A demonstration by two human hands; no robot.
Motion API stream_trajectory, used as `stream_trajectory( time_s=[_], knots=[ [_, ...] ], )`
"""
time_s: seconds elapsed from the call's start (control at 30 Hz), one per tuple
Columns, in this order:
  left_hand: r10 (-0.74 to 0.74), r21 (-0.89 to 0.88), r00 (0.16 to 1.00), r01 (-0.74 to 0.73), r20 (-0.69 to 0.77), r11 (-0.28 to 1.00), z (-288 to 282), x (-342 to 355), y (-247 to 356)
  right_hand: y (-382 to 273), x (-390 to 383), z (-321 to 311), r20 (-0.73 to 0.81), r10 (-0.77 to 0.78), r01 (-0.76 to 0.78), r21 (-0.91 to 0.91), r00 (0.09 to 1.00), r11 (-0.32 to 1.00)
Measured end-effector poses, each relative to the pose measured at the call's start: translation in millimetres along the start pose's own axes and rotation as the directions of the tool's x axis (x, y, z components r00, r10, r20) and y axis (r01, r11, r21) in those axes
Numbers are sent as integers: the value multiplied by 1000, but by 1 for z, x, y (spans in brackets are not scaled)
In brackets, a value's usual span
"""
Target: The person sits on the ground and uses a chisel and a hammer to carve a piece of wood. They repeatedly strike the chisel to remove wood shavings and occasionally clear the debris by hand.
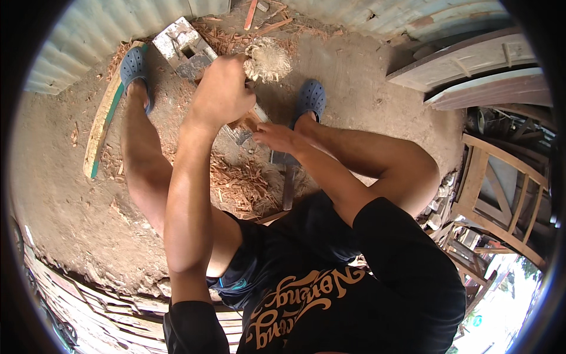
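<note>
My left hand [221, 91] is closed around a wooden tool whose pale top end [267, 59] is frayed and splayed out. The tool's lower end is hidden by the fist. Just nearer and to the right, my right hand [277, 137] has its fingers closed at the edge of a reddish-brown wood piece [249, 121]. Under both hands runs a worn block with flaking white paint [181, 42] and a square hole, slanting between my feet. A dark tool with a flat head and a straight handle [288, 187] lies below my right hand.
Reddish wood shavings [239, 183] cover the ground between my legs. A long, green-edged board [105, 121] lies beside my left foot. Corrugated metal sheets [407, 20] stand at the back. Curved wooden panels [466, 62] and a slatted wooden frame [501, 194] are at the right.
</note>
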State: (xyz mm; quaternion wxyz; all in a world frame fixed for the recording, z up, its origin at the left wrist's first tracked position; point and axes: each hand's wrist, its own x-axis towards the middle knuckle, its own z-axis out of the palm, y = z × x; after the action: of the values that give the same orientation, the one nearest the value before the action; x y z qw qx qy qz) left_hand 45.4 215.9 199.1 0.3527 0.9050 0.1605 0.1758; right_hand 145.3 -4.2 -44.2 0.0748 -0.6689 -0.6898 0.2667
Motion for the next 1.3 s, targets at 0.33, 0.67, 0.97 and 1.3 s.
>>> stream_trajectory(
  time_s=[0.33, 0.67, 0.97, 1.3],
  knots=[
    [-10, -7, 1000, 10, 26, 1000, -1, 4, 1, -17, 0, 4, -34, 123, -118, 111, 992, 987],
    [-67, 18, 994, 66, 86, 998, -8, 0, 5, -24, -3, 28, -125, 203, -198, 56, 971, 979],
    [-92, 36, 990, 88, 105, 995, -14, -3, 7, -24, -2, 29, -98, 179, -186, -57, 979, 981],
    [-44, 29, 998, 43, 38, 999, -8, -4, 3, -15, -5, 5, 17, 149, -150, 132, 989, 980]
  ],
)
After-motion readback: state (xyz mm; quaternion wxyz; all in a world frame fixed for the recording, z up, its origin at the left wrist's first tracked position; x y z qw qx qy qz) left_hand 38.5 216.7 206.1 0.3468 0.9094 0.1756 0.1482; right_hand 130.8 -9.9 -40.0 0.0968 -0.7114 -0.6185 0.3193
